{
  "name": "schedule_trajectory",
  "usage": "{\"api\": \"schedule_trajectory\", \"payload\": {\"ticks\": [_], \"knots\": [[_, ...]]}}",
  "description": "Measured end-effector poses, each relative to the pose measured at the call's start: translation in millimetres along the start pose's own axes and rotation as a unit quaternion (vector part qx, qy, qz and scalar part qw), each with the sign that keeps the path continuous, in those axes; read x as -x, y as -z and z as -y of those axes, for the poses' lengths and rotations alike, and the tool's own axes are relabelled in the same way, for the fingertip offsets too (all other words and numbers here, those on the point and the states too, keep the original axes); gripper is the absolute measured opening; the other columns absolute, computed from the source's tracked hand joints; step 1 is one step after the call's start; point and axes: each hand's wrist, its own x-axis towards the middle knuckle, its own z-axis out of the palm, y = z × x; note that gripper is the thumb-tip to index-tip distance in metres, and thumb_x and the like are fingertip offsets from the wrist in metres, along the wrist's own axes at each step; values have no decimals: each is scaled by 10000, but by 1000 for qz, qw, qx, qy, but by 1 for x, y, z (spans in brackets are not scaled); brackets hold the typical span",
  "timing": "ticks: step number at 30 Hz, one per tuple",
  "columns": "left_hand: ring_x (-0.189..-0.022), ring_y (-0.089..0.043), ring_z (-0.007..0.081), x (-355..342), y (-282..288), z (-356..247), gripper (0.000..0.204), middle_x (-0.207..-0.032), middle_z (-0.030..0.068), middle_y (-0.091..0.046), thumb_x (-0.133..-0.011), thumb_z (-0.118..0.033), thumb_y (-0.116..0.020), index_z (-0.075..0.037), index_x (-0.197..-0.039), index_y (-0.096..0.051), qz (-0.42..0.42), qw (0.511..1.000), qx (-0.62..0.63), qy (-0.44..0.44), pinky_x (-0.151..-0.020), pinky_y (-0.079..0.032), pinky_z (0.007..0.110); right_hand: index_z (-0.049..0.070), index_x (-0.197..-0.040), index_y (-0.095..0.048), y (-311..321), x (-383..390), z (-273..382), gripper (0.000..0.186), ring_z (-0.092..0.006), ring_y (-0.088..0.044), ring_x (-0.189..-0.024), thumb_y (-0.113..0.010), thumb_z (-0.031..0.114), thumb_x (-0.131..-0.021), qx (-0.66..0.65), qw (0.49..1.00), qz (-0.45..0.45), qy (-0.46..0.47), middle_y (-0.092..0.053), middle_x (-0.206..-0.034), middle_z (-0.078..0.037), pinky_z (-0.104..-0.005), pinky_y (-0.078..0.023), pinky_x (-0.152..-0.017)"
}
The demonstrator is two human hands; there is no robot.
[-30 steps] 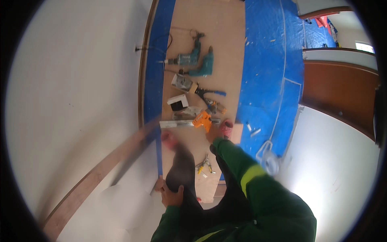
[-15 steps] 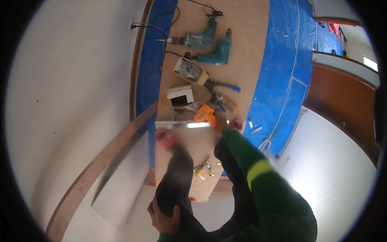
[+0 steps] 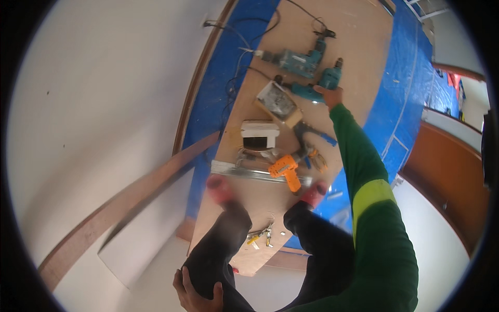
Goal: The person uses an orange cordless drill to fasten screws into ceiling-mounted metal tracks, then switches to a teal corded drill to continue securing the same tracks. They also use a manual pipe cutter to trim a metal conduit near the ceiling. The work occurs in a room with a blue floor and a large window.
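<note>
My right hand (image 3: 332,98) reaches far out, its fingers closed round the rear of a teal corded drill (image 3: 329,78), which lies on a long plywood board. Part of the drill is covered by the hand. Just left of it rests a second, larger teal power drill (image 3: 299,62) with a long bit. My left hand (image 3: 196,294) lies on my left knee, fingers spread, holding nothing. An orange cordless drill (image 3: 284,165) sits by itself on the board between my feet, beside pliers with orange handles (image 3: 318,160).
An opened carton (image 3: 280,101) and a white box (image 3: 260,134) stand on the board (image 3: 358,52). Metal strips (image 3: 249,172) cross it near my feet. Several small tools (image 3: 266,234) lie between my legs. Blue sheeting (image 3: 397,99) borders the board; a wooden rail (image 3: 140,192) slopes at left.
My right hand has let go of the orange cordless drill and stretched forward to the teal drill. The view has turned, and my left hand stays on my knee.
</note>
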Motion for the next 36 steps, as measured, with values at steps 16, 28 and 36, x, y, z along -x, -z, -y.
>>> {"api": "schedule_trajectory", "payload": {"ticks": [16, 28, 36], "knots": [[-1304, -559, 470, 48, -11, 46, 924, -1407, 266, -544, -797, -384, -867, -34, -1557, -476, 42, 987, 150, 46, -1075, -490, 559, 125, -1172, -702, -13, 214, 143, 346, -198, -716, -971, -863, 202, -876, -243, 959, 143, -20, -730, -1093, -33, -363, -592, -752], [-1169, -626, 240, 82, -25, 197, 491, -1247, 150, -697, -1098, -194, -604, 62, -1508, -513, -74, 816, 559, 128, -1120, -454, 390, 36, -1343, -518, 61, 739, 290, 667, -202, -706, -1040, -906, 142, -811, -66, 946, 280, 152, -706, -1173, -94, -384, -586, -911], [-1235, -593, 212, 166, 82, 281, 698, -1337, 116, -625, -1108, -467, -571, -10, -1610, -408, -132, 774, 616, 68, -1024, -494, 364, 32, -1293, -502, 91, 899, 345, 641, -441, -699, -1083, -878, 264, -827, 235, 805, 426, 341, -653, -1145, -214, -495, -574, -900]]}}
